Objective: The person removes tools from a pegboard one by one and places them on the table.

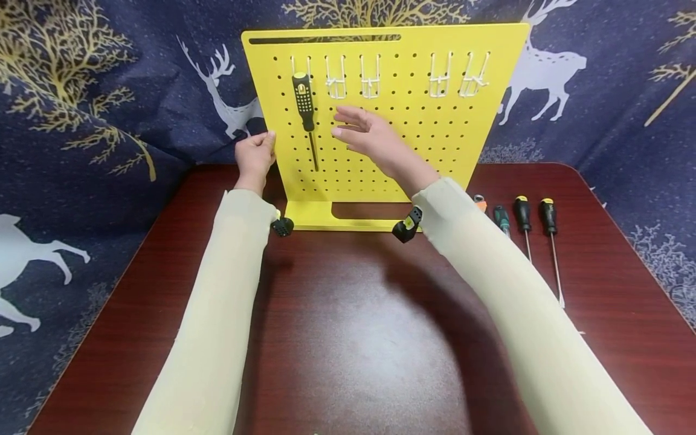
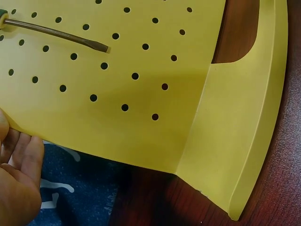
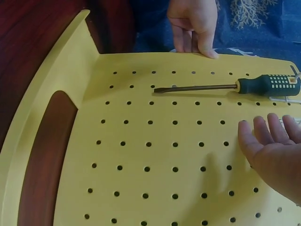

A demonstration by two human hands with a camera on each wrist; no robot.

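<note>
A yellow pegboard (image 1: 370, 145) stands upright on the table. My left hand (image 1: 255, 157) pinches its left edge, thumb on the front face and fingers behind; the right wrist view also shows this left hand (image 3: 194, 26) at the edge. On the board hangs a flat-blade screwdriver (image 1: 304, 103), its dark handle with yellow dots up and its shaft down, held by a white hook at the handle. My right hand (image 1: 375, 136) hovers before the board, just right of that screwdriver, fingers extended and nothing held. In the right wrist view the right hand (image 3: 275, 150) has its palm partly turned up.
Several white hooks (image 1: 370, 78) line the board's upper part. Right of the board on the dark red table (image 1: 348, 338) lie two black-handled screwdrivers (image 1: 549, 217), a green-handled tool (image 1: 501, 219) and an orange item (image 1: 481, 204) partly hidden by the sleeve. A patterned blue cloth (image 1: 163, 199) hangs behind.
</note>
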